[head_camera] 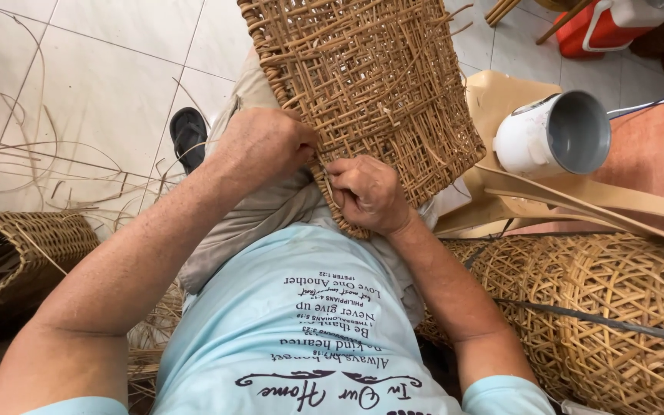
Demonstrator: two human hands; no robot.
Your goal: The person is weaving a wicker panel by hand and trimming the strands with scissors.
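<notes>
A flat woven rattan panel [378, 77] leans on my lap, its lower edge toward my body. My left hand [267, 142] grips the panel's left rim near the bottom, fingers curled around the edge. Close beside it, my right hand [366, 192] pinches the same lower edge, thumb and fingers closed on the rim strands. The two hands nearly touch. The lowest corner of the panel is hidden under my right hand.
Loose rattan strips [32, 154] lie across the white tile floor at left. A woven basket [17, 253] sits at left, larger woven baskets [616, 323] at right. A white pipe section [551, 134] rests on a tan chair [501, 92]. A red container [605, 27] stands far right.
</notes>
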